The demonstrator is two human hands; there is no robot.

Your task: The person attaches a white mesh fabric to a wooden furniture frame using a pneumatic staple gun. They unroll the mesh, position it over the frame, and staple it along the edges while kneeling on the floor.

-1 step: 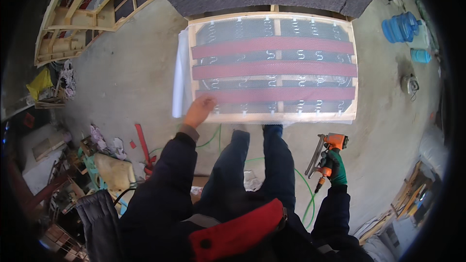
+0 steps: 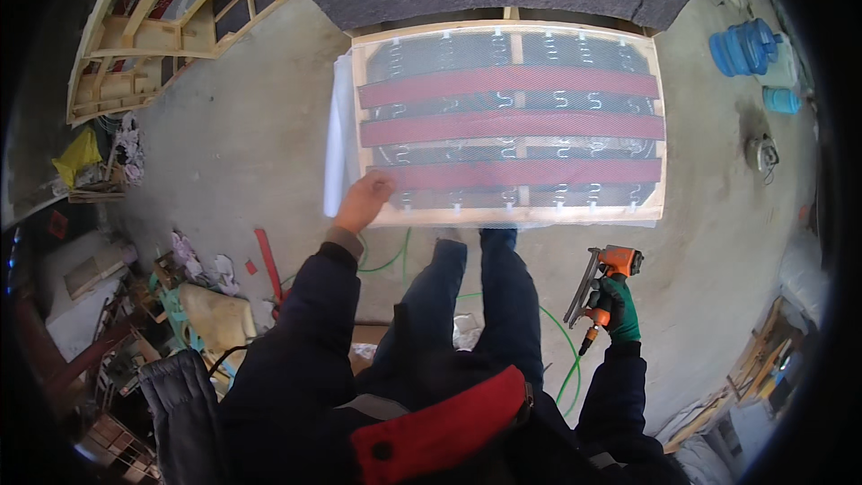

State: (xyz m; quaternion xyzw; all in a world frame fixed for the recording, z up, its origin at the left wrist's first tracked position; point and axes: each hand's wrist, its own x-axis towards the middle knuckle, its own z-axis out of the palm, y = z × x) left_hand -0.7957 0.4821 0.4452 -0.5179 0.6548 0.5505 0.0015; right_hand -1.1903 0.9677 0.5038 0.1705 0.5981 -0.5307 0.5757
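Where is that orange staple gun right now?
In the head view, the orange staple gun is in the green-gloved right hand, low right, below the wooden frame.

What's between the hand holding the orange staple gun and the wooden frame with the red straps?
Nothing visible. The right hand holds the staple gun just below the wooden frame, with only bare concrete floor between them. The left hand rests on the frame's near-left corner.

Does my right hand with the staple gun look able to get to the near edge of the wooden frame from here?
Probably yes: the right hand holds the staple gun just short of the wooden frame, with only bare floor between them.
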